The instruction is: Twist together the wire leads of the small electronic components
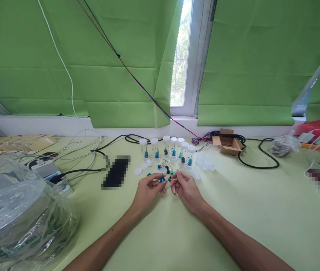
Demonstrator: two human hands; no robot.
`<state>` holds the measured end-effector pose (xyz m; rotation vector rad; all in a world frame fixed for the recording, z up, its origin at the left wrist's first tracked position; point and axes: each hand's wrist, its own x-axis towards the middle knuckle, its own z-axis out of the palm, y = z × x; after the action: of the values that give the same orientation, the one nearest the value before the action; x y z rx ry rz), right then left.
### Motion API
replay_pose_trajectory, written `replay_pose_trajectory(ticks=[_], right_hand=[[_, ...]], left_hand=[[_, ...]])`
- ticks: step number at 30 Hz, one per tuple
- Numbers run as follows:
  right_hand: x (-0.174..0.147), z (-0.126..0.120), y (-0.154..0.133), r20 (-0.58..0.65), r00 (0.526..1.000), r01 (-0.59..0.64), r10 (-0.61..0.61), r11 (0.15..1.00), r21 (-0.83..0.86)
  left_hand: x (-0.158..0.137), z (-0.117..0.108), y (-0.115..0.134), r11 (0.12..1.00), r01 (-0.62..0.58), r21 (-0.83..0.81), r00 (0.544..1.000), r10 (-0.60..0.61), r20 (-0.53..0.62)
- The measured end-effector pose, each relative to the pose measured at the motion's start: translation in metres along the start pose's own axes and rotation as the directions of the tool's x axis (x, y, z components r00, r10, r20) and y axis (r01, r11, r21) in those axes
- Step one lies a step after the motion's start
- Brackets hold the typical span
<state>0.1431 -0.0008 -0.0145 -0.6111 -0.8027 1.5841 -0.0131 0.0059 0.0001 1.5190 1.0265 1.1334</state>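
Head view: a blue knob (162, 180) is pinched by fingers of the left hand (147, 191), a thin rod (172, 179) by those of the right hand (187, 190), apparently for steadiness.

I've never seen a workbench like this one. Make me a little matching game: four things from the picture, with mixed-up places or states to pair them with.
1. left hand
2. cardboard box
3. green blinds
4. clear vials

A. standing in a cluster just beyond the hands, white tops up
B. hanging on both sides of the uncovered window strip
C. pinching a small blue part
D. open, near the wall, among black cable

Pairs: 1-C, 2-D, 3-B, 4-A
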Motion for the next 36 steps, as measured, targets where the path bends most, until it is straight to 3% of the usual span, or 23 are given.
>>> replay_pose_trajectory(ticks=[16, 36], right_hand=[[-0.0049, 0.0046, -0.0011, -0.024, 0.969, 0.23, -0.247, 0.93, -0.288], [-0.0099, 0.0093, -0.0043, 0.017, 0.957, 0.279, -0.291, 0.896, -0.346]], left_hand=[[0.0006, -0.0006, 0.0004, 0.999, 0.024, -0.029, 1.0, -0.025, -0.015], [0.0012, -0.0017, -0.0027, 0.997, 0.018, -0.075, 0.999, -0.02, -0.025]])
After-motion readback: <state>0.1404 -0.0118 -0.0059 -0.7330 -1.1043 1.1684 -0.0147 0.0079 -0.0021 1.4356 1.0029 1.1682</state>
